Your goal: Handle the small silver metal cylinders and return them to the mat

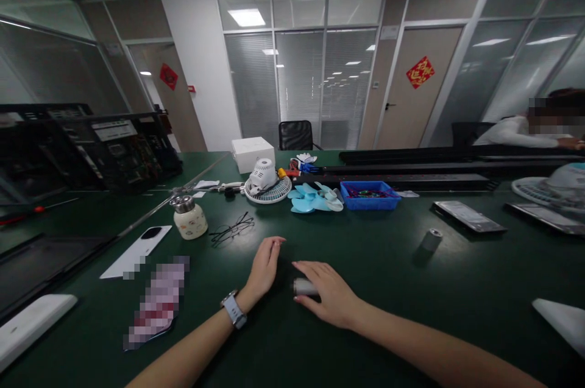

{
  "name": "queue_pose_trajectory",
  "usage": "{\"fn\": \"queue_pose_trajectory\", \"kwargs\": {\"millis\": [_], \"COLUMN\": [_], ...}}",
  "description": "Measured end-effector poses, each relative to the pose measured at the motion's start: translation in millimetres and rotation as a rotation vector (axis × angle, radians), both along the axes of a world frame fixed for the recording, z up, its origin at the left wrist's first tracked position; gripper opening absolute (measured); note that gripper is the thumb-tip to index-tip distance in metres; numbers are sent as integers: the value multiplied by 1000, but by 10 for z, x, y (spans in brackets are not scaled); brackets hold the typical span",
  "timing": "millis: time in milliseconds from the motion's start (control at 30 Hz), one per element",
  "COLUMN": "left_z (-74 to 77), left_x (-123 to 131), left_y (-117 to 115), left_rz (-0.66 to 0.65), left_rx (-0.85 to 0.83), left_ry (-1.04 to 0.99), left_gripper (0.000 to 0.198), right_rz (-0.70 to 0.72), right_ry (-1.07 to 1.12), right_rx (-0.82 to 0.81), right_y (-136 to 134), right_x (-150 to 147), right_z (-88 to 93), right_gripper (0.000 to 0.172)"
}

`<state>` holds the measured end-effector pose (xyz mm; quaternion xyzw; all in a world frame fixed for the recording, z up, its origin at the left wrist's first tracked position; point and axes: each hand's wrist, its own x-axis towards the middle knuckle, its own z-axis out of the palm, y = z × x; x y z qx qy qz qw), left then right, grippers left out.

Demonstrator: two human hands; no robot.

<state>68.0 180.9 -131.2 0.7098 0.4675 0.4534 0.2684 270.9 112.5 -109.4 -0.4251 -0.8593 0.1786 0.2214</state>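
My right hand point(329, 293) is curved around a small grey metal cylinder point(304, 287) that lies on its side at the table. Its thumb is on the near side and its fingers are on the far side, with part of the cylinder hidden under the palm. My left hand point(265, 265) rests on edge just to the left, fingers stretched out together and nothing visible in them. A watch point(234, 310) with a light strap is on the left wrist. Farther right, a similar grey cylinder point(432, 240) stands upright on the dark green table point(379, 254).
Left are a cream jar point(191, 220), glasses point(232, 229), a white phone point(136, 253) and an opened computer case point(119, 147). Behind are fan parts point(267, 190), blue fan blades point(313, 198) and a blue tray point(371, 204). Hard drives point(468, 217) and a seated person point(512, 131) are right.
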Motion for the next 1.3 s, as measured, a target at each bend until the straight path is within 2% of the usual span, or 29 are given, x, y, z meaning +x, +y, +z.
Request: {"fn": "queue_pose_trajectory", "kwargs": {"millis": [33, 100, 200, 267, 400, 500, 633, 833, 967, 1067, 1167, 1300], "left_z": [22, 85, 177, 205, 207, 226, 280, 347, 394, 406, 359, 210], "left_x": [-42, -122, -185, -165, -15, 111, 221, 309, 340, 274, 95, -170], "left_y": [-1, -44, -168, -228, -202, -126, -83, -44, -6, 5, 32, 95], "left_rz": [-1, -93, -282, -318, -300, -274, -234, -192, -208, -153, -69, -55], "left_rx": [-39, -116, -152, -126, -20, 45, 75, 55, 90, 149, 138, 51], "left_ry": [-29, -29, 79, 127, 87, 62, 149, 178, 207, 177, 156, 335], "left_gripper": [36, 37, 32, 34, 28, 26, 25, 25, 22, 21, 23, 25], "right_rz": [-11, -33, -99, -173, -237, -205, -141, -179, -171, -178, -190, -198], "right_ry": [-17, -30, 19, 97, 290, 447, 621, 597, 597, 592, 575, 535], "right_rx": [17, 52, 72, 51, -28, -82, -160, -132, -121, -137, -156, -155], "right_y": [1, 29, 88, 140, 293, 397, 456, 476, 471, 444, 410, 379], "right_x": [2, 13, 30, 30, 2, -15, -10, 3, -8, -10, 1, -6], "right_z": [4, 7, -11, -37, -80, -107, -167, -261, -258, -203, -133, -88], "right_gripper": [53, 42, 35, 34, 30, 30, 32, 32, 29, 29, 30, 30]}}
